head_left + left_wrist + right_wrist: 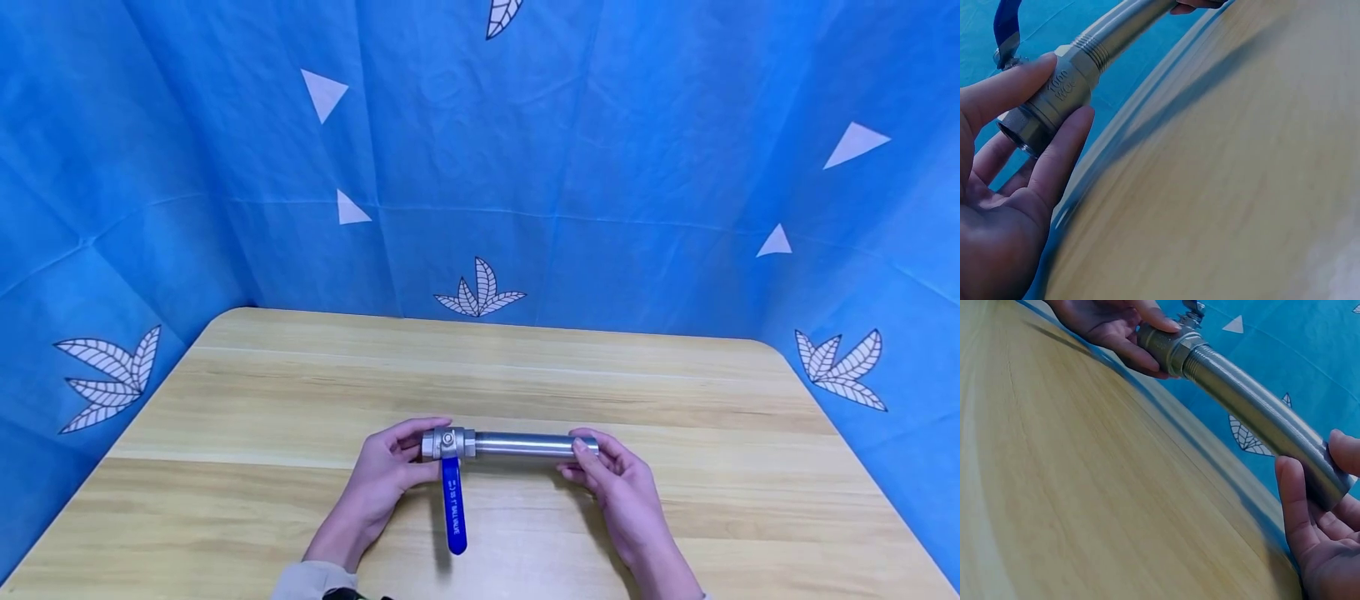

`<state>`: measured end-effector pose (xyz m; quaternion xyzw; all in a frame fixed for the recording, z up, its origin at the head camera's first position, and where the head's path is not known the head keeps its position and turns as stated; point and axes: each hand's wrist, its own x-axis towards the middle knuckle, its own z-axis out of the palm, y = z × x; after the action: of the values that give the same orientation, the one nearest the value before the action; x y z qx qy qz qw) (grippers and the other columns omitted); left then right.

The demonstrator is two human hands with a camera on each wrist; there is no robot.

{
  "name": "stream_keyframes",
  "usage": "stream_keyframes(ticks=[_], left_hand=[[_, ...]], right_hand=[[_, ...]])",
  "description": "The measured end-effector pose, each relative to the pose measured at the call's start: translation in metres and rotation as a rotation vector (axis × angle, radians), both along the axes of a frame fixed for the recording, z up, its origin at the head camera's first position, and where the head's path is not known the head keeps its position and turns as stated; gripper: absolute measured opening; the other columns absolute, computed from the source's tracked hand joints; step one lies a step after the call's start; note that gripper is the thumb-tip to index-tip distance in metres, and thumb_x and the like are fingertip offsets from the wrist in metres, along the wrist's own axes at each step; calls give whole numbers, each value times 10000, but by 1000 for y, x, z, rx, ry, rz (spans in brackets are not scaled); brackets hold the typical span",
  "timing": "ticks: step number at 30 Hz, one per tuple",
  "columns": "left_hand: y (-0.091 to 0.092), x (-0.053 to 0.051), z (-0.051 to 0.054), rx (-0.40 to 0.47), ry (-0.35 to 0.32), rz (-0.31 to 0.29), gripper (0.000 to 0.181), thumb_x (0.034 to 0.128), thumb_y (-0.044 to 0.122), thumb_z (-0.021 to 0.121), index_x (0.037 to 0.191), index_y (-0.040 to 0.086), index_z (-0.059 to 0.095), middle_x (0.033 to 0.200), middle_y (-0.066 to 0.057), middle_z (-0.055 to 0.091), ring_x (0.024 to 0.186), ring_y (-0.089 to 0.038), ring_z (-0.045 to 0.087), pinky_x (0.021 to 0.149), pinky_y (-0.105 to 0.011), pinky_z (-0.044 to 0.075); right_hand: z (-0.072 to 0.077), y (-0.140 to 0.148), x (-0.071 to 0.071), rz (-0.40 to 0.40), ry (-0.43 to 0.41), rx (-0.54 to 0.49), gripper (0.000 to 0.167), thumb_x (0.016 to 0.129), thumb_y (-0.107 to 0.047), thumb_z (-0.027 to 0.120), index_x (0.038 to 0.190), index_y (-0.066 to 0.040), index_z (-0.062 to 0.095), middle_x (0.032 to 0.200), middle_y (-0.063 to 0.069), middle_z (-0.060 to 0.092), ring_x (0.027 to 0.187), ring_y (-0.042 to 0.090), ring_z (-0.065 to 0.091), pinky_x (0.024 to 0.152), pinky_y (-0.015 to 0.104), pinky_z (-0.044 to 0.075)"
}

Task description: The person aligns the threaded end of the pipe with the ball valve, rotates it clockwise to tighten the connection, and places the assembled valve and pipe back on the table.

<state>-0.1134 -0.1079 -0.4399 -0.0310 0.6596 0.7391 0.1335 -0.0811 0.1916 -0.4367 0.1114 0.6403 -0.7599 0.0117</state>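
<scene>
My left hand (386, 471) grips a metal ball valve (447, 442), thumb and fingers on opposite sides of its body. The valve's blue lever handle (454, 512) points toward me. A straight steel pipe (521, 444) runs right from the valve, and its threaded end (1090, 53) sits at the valve's mouth with some threads showing. At the pipe's far end my right hand (618, 487) holds it between thumb and fingers. The valve's other opening (1013, 131) faces the left palm. Both parts are held level above the table, casting a shadow on it.
The light wooden table (262, 400) has rounded back corners. Blue curtains (480, 150) with white leaves and triangles surround it at the back and both sides.
</scene>
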Motion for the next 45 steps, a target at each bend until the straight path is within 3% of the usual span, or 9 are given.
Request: stream_keyframes(ticks=[6, 12, 19, 28, 45], left_hand=[[0, -1, -1, 8, -14, 8, 654, 777, -115, 818, 1387, 97, 715, 1397, -154, 702, 1221, -252, 713, 947, -286, 636], [-1, -1, 0, 24, -18, 16, 643, 784, -94, 819, 1393, 73, 692, 1346, -134, 732, 1189, -245, 734, 963, -284, 629], [-1, 1, 1, 48, -28, 56, 584, 804, -51, 832, 1361, 78, 716, 1281, -106, 770, 1162, -218, 727, 975, -265, 619], [-3, 3, 1, 83, -26, 45, 639, 806, -72, 811, 1417, 53, 668, 1373, -145, 740, 1214, -218, 738, 1009, -275, 610], [0, 7, 14, -2, -29, 76, 558, 836, 27, 850, 1366, 143, 722, 1324, -85, 755, 1184, -228, 744, 1017, -281, 610]], right_hand=[[0, 0, 0, 11, 2, -6, 335, 1028, -82, 674, 1332, 53, 635, 1111, 47, 787, 923, 171, 786, 892, 278, 662], [0, 3, 1, 74, 55, -55, 353, 1017, -36, 667, 1359, 35, 615, 1134, 41, 772, 977, 167, 784, 944, 291, 653], [-1, 5, 3, 134, 76, -87, 229, 1030, -36, 653, 1259, -34, 654, 1111, 21, 782, 985, 163, 792, 955, 303, 652], [1, -1, 4, 88, 37, -62, 266, 1014, -37, 673, 1273, 6, 628, 1102, 56, 778, 981, 194, 798, 947, 318, 658], [10, -1, 5, 75, 13, -18, 234, 1027, -94, 680, 1231, 13, 638, 1074, 72, 794, 896, 173, 798, 873, 296, 671]])
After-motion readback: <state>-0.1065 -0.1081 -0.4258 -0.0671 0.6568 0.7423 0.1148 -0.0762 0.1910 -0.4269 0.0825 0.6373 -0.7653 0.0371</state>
